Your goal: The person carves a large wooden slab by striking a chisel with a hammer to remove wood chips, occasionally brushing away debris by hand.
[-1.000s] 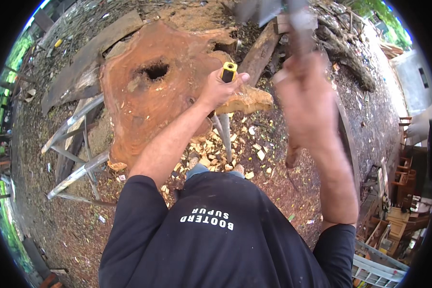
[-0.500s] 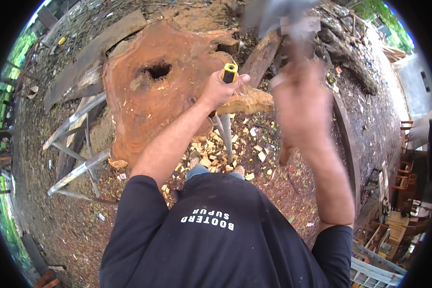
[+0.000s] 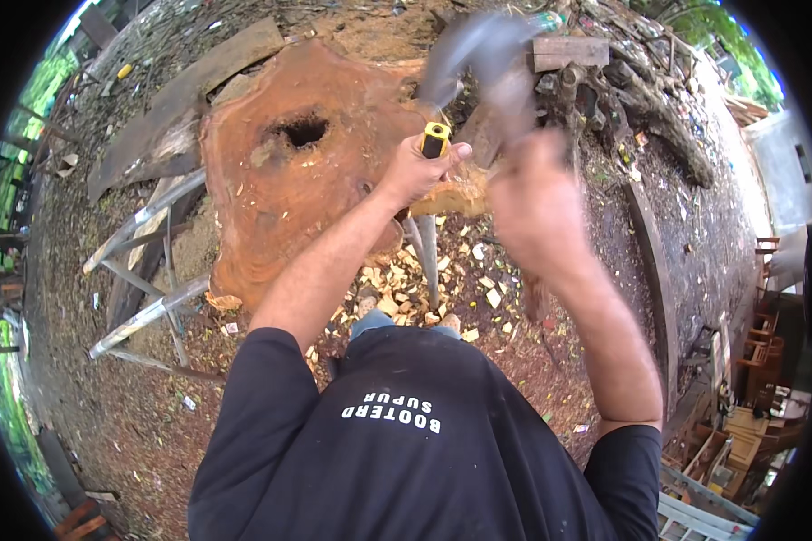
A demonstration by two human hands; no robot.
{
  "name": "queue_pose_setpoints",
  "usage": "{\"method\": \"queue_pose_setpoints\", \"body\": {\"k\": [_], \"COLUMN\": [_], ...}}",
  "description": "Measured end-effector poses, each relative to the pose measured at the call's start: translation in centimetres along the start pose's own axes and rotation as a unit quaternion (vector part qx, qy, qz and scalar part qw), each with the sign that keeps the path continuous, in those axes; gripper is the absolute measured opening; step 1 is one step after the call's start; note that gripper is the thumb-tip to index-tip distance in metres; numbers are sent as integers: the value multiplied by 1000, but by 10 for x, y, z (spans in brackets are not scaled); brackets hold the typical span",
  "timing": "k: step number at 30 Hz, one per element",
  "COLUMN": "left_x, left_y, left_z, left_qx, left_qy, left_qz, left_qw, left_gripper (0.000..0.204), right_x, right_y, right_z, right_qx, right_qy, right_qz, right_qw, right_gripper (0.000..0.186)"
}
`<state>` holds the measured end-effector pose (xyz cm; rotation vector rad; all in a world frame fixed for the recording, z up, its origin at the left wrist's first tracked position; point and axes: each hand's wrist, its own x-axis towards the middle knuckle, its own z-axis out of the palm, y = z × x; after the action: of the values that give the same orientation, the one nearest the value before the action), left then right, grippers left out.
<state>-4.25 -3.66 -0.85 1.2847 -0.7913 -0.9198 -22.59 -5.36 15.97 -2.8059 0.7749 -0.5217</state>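
My left hand (image 3: 415, 169) is closed around a chisel (image 3: 435, 140) with a yellow and black handle, its butt end facing up. It stands over the right edge of a big reddish-brown wood slab (image 3: 262, 212), by a pale, chipped part of that edge (image 3: 456, 197). The chisel's blade is hidden. Smeared by motion, my right hand (image 3: 541, 212) grips a hammer (image 3: 483, 63) whose grey metal head is a blur above and right of the chisel. The hammer is apart from the chisel's butt. A dark hole (image 3: 304, 132) goes into the slab's upper part.
Metal legs (image 3: 149, 316) stick out on the slab's left, and a post (image 3: 427, 257) stands below its right side. Pale wood chips (image 3: 397, 288) litter the ground by my feet. Logs (image 3: 650, 135) and a block (image 3: 570, 53) lie at the far right, a long plank (image 3: 651, 279) nearer.
My right hand and the blurred hammer have swung left, closer to the chisel. My left hand keeps its grip and place at the slab's edge.
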Motion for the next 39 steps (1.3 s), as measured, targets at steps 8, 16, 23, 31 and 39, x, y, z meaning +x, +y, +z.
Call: {"method": "queue_pose_setpoints", "body": {"k": [8, 16, 23, 31, 39], "left_x": [3, 8, 0, 18, -6], "left_y": [-6, -20, -8, -27, -10], "left_z": [-3, 1, -5, -3, -8], "left_qx": [3, 7, 19, -50, 13], "left_qy": [0, -16, 15, -27, 20], "left_qz": [13, 28, 13, 74, 24], "left_qw": [1000, 999, 1000, 996, 999], "left_gripper": [34, 27, 25, 22, 25], "right_x": [24, 6, 22, 10, 20], "right_y": [11, 17, 3, 22, -7], "right_z": [-25, 34, -24, 39, -54], "right_qx": [104, -49, 58, -12, 158], "right_qy": [-44, -181, -71, -182, 79], "right_qz": [103, 93, 96, 77, 20], "right_qw": [988, 978, 991, 980, 984], "right_gripper": [23, 29, 26, 36, 14]}}
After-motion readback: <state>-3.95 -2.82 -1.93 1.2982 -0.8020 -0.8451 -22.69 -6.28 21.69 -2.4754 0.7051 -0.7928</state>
